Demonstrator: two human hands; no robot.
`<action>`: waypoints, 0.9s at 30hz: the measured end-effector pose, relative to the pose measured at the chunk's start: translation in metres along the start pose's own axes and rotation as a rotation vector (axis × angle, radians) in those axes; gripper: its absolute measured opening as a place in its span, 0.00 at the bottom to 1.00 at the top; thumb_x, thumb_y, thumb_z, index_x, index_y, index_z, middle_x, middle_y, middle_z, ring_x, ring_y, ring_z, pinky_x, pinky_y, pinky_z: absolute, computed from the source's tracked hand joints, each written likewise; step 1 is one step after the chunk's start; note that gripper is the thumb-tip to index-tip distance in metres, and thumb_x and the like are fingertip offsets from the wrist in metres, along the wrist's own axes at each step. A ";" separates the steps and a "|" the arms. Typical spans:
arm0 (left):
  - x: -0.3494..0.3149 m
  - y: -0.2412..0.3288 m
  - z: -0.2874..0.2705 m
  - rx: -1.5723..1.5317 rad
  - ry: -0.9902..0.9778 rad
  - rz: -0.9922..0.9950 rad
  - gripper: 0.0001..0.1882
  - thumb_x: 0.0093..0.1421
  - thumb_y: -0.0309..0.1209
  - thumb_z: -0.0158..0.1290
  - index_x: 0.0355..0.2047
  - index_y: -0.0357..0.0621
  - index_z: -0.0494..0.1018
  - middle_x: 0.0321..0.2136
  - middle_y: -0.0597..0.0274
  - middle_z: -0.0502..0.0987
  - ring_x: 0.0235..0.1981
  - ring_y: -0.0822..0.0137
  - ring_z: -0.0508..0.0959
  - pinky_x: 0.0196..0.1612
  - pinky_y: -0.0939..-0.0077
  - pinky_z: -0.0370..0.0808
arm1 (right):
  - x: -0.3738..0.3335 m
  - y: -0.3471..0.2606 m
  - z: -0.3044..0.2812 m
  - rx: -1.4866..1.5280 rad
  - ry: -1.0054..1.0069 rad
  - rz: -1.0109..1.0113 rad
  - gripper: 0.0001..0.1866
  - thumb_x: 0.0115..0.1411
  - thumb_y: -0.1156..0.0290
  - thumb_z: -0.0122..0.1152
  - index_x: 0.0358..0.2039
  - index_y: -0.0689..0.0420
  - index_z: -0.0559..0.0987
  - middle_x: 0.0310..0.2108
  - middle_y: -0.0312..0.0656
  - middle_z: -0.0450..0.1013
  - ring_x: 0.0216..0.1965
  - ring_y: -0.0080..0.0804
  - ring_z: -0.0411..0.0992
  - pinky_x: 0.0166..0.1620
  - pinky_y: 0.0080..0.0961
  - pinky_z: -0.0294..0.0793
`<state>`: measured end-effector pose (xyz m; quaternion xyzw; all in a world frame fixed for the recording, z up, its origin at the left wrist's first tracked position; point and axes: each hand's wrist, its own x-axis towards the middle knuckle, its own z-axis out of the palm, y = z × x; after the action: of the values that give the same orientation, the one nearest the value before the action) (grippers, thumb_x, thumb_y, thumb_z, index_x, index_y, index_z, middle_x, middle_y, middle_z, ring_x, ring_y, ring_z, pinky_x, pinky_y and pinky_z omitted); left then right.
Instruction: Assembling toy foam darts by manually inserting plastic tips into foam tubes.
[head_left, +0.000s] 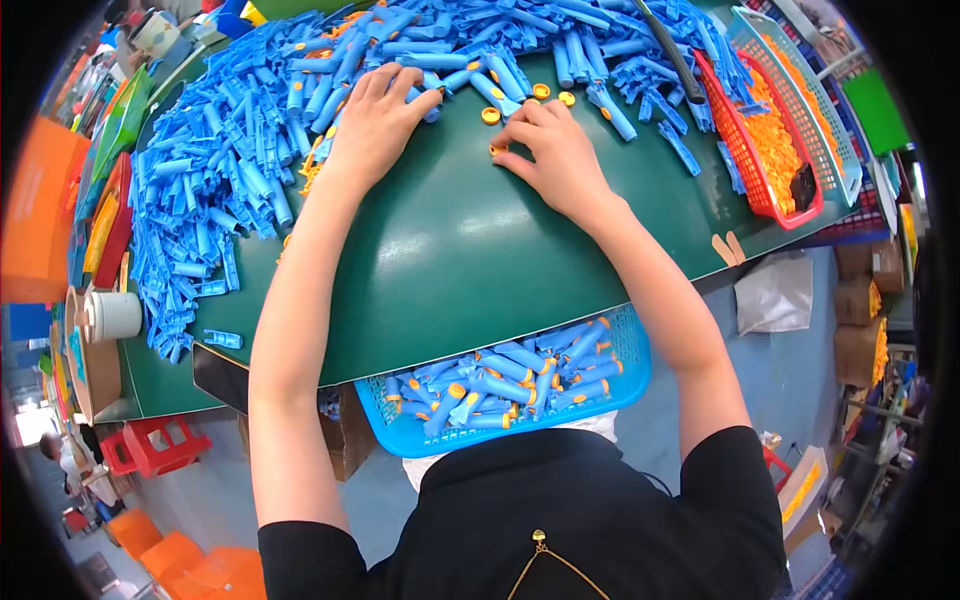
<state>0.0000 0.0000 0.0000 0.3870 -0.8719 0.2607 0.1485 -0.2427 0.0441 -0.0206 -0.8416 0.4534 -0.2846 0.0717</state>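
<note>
- Blue plastic tubes and half-shells form a broad heap point(205, 185) across the left and far side of the dark green, glossy surface point(450, 270), presumably banked there so the near middle gives the forearms room.
- Three loose, round orange plastic caps point(490, 116) lie beyond the right hand point(553, 155), close to the tube ends; that spot probably keeps them within a short reach.
- A red plastic lattice basket point(735, 147) full of small orange pieces point(775, 135) stands at the right, beside a pale blue lattice basket point(850, 188), likely as a supply kept clear of the blue heap.
- A bright blue, shallow plastic basket point(638, 350) sits between the body and the surface's near edge, holding blue tubes with orange ends point(500, 385); its place there seems handy for things coming off that edge.
- Right fingers: thumb and forefinger are nearly together, pinched on a small orange plastic piece point(498, 150) just above the green, on the near side of the loose caps.
- Left hand point(380, 120): fingers bent and slightly spread at the heap's edge, thumb against a short blue tube point(432, 115); the knuckles hide the tips, so I cannot tell whether they grip it.
</note>
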 end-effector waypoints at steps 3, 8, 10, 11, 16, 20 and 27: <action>-0.007 0.034 -0.028 -0.391 0.096 -0.041 0.15 0.52 0.25 0.58 0.41 0.44 0.70 0.36 0.58 0.75 0.43 0.55 0.75 0.48 0.67 0.72 | -0.005 0.005 -0.005 -0.003 0.005 -0.090 0.15 0.51 0.69 0.69 0.40 0.55 0.79 0.35 0.37 0.74 0.42 0.36 0.68 0.46 0.32 0.70; -0.055 0.109 -0.080 -1.100 0.030 -0.607 0.16 0.56 0.21 0.59 0.44 0.36 0.73 0.39 0.57 0.78 0.41 0.67 0.79 0.46 0.73 0.76 | -0.001 0.012 0.004 0.143 0.020 -0.015 0.10 0.52 0.69 0.67 0.34 0.57 0.79 0.32 0.38 0.74 0.40 0.37 0.68 0.45 0.32 0.69; -0.072 0.132 -0.089 -1.334 0.054 -0.780 0.14 0.57 0.20 0.59 0.44 0.33 0.72 0.40 0.58 0.78 0.41 0.68 0.78 0.48 0.73 0.77 | 0.003 0.010 -0.001 0.101 -0.014 -0.093 0.11 0.51 0.68 0.68 0.34 0.57 0.79 0.30 0.38 0.74 0.39 0.35 0.70 0.42 0.30 0.69; -0.077 0.142 -0.087 -1.329 0.118 -0.791 0.14 0.57 0.20 0.59 0.44 0.33 0.72 0.39 0.57 0.78 0.41 0.68 0.78 0.47 0.74 0.77 | 0.000 0.007 -0.007 0.100 -0.027 -0.097 0.11 0.51 0.68 0.68 0.34 0.57 0.79 0.30 0.38 0.74 0.39 0.35 0.70 0.42 0.30 0.69; -0.081 0.148 -0.084 -1.146 0.293 -0.709 0.13 0.50 0.18 0.60 0.38 0.37 0.74 0.32 0.54 0.78 0.33 0.58 0.78 0.37 0.70 0.74 | -0.021 -0.060 -0.061 0.731 -0.296 -0.022 0.11 0.43 0.72 0.69 0.29 0.56 0.80 0.29 0.33 0.76 0.31 0.22 0.71 0.30 0.19 0.65; -0.084 0.149 -0.080 -1.186 0.285 -0.725 0.15 0.49 0.17 0.60 0.38 0.37 0.74 0.32 0.54 0.78 0.33 0.55 0.78 0.37 0.68 0.74 | -0.029 -0.071 -0.042 0.619 -0.130 -0.211 0.11 0.43 0.76 0.69 0.30 0.57 0.80 0.29 0.34 0.76 0.30 0.24 0.71 0.24 0.18 0.64; -0.081 0.149 -0.081 -1.167 0.303 -0.694 0.17 0.48 0.17 0.60 0.39 0.38 0.74 0.32 0.54 0.78 0.34 0.55 0.77 0.37 0.67 0.74 | -0.030 -0.075 -0.041 0.597 -0.097 -0.215 0.11 0.43 0.78 0.68 0.31 0.57 0.81 0.28 0.35 0.75 0.30 0.25 0.71 0.25 0.18 0.67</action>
<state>-0.0538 0.1785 -0.0220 0.4596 -0.6653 -0.2618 0.5269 -0.2238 0.1178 0.0297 -0.8391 0.2543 -0.3707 0.3063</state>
